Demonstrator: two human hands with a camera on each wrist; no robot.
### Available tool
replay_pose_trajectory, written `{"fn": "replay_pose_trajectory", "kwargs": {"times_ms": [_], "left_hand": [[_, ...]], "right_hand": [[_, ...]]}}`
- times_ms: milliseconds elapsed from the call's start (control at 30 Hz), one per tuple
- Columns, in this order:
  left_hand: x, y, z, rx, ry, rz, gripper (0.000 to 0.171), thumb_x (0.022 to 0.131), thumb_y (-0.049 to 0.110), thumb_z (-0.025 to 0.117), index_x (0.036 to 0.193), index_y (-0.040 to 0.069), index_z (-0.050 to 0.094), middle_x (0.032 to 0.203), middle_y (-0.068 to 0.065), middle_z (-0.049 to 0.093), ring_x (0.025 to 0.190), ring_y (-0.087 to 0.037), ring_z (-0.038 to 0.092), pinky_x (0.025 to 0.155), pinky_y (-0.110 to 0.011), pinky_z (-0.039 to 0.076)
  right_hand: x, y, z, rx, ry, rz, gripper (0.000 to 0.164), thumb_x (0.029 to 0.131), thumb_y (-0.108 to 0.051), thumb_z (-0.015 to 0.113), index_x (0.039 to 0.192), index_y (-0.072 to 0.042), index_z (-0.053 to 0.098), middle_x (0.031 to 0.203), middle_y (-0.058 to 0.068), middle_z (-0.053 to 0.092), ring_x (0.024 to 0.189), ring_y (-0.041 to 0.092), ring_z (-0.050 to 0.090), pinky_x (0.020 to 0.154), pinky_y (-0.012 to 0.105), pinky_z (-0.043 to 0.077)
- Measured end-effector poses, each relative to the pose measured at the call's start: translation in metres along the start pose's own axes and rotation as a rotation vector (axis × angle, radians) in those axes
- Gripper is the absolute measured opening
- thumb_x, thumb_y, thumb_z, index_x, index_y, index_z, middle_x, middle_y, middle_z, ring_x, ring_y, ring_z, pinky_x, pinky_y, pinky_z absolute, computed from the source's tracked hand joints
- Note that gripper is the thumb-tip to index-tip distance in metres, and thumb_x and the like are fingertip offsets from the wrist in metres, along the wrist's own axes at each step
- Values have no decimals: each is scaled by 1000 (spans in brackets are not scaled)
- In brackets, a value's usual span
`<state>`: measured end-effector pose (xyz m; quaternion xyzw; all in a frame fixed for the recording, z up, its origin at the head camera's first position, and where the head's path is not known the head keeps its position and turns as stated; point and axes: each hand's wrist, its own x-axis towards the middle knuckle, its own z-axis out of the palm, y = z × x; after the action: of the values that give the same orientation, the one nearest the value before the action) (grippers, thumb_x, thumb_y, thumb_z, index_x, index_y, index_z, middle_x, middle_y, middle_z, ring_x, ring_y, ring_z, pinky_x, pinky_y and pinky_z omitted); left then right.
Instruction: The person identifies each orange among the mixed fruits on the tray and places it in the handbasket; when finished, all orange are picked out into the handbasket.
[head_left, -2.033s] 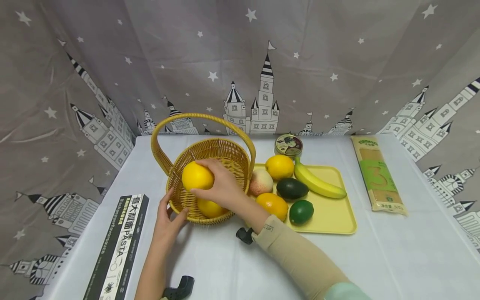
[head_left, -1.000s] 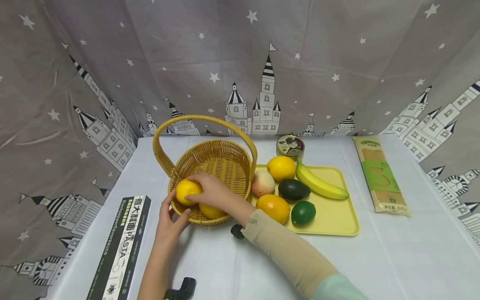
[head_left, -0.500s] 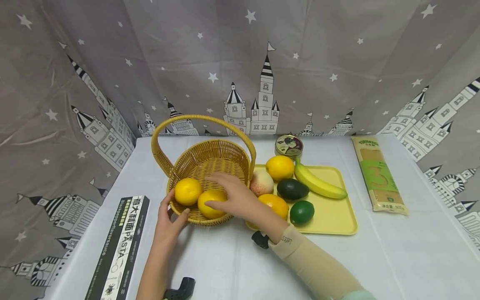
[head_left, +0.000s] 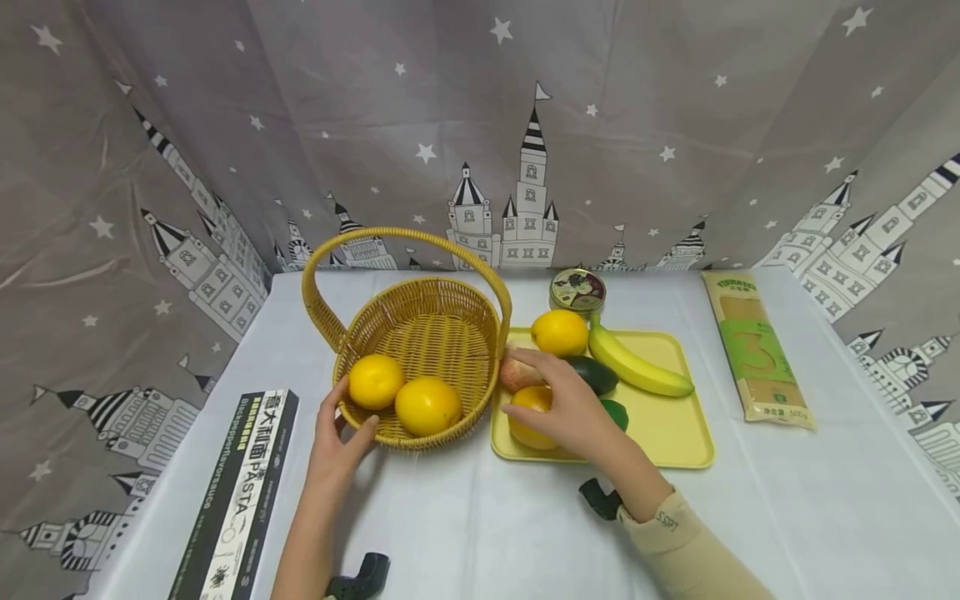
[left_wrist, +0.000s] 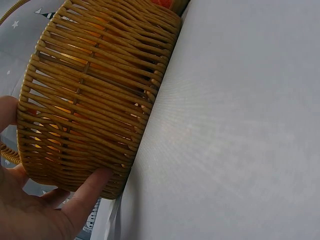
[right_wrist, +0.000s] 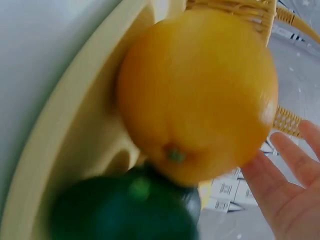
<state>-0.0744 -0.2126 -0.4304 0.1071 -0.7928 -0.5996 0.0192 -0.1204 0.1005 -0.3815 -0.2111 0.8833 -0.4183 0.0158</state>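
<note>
My left hand [head_left: 337,450] holds the near left rim of a wicker basket [head_left: 472,333]; in the left wrist view its thumb [left_wrist: 90,192] lies along the woven side. Inside sit two round yellow fruits, one at the left [head_left: 377,382] and one at the front [head_left: 428,407]. Over the yellow tray [head_left: 667,442], my right hand [head_left: 573,408] reaches around an orange [head_left: 531,421] with thumb and fingers spread apart. The right wrist view shows the orange [right_wrist: 200,95] large, fingers beside it. A peach [head_left: 516,375] and a green lime-like fruit [head_left: 617,412] are close by, partly covered by the hand.
Farther back on the tray are a dark avocado [head_left: 597,375], a yellow fruit [head_left: 559,333] and a banana [head_left: 637,362]. A round tin [head_left: 577,290] stands behind it. A noodle packet [head_left: 757,350] lies right, a pasta box [head_left: 236,492] left. The basket's handle [head_left: 405,233] arches high.
My right hand lowered a yellow fruit into the basket's left side, let go of it, and moved right to the orange on the tray. My left hand stayed at the rim.
</note>
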Motion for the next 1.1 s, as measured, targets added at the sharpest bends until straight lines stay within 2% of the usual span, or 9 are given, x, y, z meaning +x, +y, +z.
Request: {"fn": "replay_pose_trajectory", "kwargs": {"times_ms": [200,433,667,800,1100], "left_hand": [[0,-1,0,-9,0,-2,75,96,16,57,156,25,13,160,-6,3,142,-40,18,107,-53,33],[1,-1,-2,13,0,-17,76,97,18,57,156,28,11,161,-3,1,142,-38,18,111,-54,25],[1,-2,0,5,2,0,76,96,16,57,156,26,11,160,-5,2,142,-39,19,109,-53,29],[1,-2,0,3,-1,-3,76,96,16,57,156,27,11,160,-5,1,142,-39,18,109,-53,30],[1,-2,-1,9,0,-1,77,96,15,57,156,26,11,160,-5,1,142,-39,16,107,-51,33]], "right_hand": [[-14,15,-11,-73,15,32,69,82,-43,75,141,-18,49,144,1,46,130,27,42,106,49,36],[-21,23,-12,-145,-41,89,69,80,-42,77,138,-15,51,136,3,53,121,27,49,100,46,41],[-20,25,-4,-244,-90,107,69,77,-44,78,136,-16,54,128,2,57,109,24,53,89,42,46],[-18,24,0,-305,-113,125,71,76,-46,78,136,-16,54,127,4,57,107,24,54,88,40,47],[-17,23,3,-337,-73,121,70,74,-48,79,133,-18,56,123,2,59,104,22,56,86,40,48]]}}
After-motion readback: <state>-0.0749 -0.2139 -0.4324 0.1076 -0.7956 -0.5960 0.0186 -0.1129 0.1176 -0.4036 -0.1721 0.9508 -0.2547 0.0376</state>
